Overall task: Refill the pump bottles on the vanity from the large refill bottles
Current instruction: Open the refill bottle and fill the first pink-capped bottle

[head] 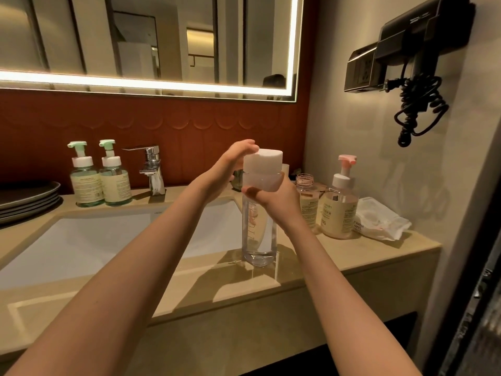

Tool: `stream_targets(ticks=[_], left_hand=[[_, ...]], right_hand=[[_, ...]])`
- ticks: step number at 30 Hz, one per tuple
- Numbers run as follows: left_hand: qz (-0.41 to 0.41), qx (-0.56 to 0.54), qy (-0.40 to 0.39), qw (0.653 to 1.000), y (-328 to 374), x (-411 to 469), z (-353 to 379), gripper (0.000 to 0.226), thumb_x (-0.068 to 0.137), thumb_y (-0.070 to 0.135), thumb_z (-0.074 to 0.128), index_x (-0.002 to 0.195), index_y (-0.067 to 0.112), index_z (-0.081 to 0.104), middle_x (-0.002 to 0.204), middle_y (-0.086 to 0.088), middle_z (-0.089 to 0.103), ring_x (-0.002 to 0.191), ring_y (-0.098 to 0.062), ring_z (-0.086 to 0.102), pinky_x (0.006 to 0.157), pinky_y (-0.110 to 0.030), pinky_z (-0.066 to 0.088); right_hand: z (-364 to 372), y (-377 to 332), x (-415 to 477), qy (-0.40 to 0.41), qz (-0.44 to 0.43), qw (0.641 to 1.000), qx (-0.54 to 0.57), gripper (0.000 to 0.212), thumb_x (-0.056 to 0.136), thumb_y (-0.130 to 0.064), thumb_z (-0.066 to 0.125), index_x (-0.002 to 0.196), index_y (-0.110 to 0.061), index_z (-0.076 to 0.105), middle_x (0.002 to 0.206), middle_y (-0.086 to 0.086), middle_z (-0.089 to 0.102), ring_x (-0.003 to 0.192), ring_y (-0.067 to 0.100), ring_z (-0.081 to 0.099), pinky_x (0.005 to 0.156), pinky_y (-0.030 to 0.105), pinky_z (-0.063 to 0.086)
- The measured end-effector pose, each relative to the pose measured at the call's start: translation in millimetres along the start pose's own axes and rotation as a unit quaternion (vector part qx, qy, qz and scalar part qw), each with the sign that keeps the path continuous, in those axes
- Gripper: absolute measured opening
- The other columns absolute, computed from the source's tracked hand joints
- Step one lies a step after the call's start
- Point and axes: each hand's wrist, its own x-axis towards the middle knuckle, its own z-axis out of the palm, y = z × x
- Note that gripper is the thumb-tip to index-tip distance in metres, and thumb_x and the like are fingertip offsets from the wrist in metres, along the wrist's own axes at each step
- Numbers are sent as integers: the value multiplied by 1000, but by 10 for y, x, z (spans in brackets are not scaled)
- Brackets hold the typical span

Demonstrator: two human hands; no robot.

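My right hand (273,198) grips the tall clear plastic refill bottle (259,234) near its top; it stands upright on the beige stone worktop (352,256). My left hand (233,165) grips its white cylindrical cap (264,160). The pink-pump bottle (340,210) stands just right of my right hand.

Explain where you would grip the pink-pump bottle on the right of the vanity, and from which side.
Grip the pink-pump bottle round its wide, upright body, below the shoulder, coming from the front. The open bottle crowds its left and the wipes packet its right, while the slim pump head would likely give a poor hold.
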Motion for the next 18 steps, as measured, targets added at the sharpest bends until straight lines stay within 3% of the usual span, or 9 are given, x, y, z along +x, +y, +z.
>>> stream_targets(ticks=[2, 5, 8, 9, 12, 15, 18], left_hand=[[-8, -30, -51, 998, -31, 13, 55, 75, 68, 46, 47, 139, 24, 36, 132, -3, 41, 115, -24, 45, 103, -40, 38], [7, -32, -58, 998, -56, 72, 162, 65, 71, 44, 57, 131, 23, 41, 118, 0, 47, 107, -18, 49, 83, -26, 48], [19, -4, -67, 998, 12, 105, 258, 29, 84, 30, 65, 107, 26, 47, 101, 7, 50, 93, -10, 54, 68, -15, 52], [18, -5, -81, 997, 32, 117, 280, 31, 82, 31, 67, 106, 27, 47, 100, 7, 50, 91, -8, 54, 70, -15, 51], [9, -31, -105, 994, 48, 151, 328, 66, 70, 38, 66, 128, 19, 43, 111, 4, 52, 101, -10, 52, 79, -21, 48], [39, -45, -53, 997, 6, 199, 407, 51, 79, 24, 71, 124, 18, 47, 108, 2, 55, 96, -12, 56, 70, -16, 53], [67, -32, 24, 997, 30, 225, 533, 53, 78, 28, 73, 121, 20, 44, 104, 5, 52, 90, -9, 54, 62, -12, 51]], right_hand=[[-17, -6, -1, 8, 8, 1000, 9, 69, 71, -23, 80, 128, -13, 43, 110, 1, 54, 102, 17, 54, 81, 26, 54], [-80, 3, -10, 25, -2, 1000, -10, 67, 71, -24, 79, 126, -13, 43, 105, -2, 51, 98, 14, 52, 78, 23, 51], [-131, 25, -19, 29, -13, 999, -20, 62, 72, -27, 78, 122, -12, 45, 104, -1, 54, 96, 14, 54, 72, 19, 50], [-156, 29, -20, 33, -11, 999, -29, 62, 73, -29, 78, 122, -12, 45, 105, 0, 55, 95, 13, 54, 71, 18, 49], [-252, 29, -23, 49, 3, 998, -39, 66, 73, -28, 78, 125, -12, 41, 107, -1, 53, 96, 12, 51, 77, 22, 50], [-309, 47, -19, 75, 14, 996, -42, 68, 71, -27, 79, 126, -14, 41, 111, 0, 55, 100, 14, 53, 80, 25, 47], [-297, 49, -36, 104, 20, 993, -54, 66, 72, -30, 78, 126, -15, 43, 115, 3, 59, 107, 20, 56, 78, 24, 44]])
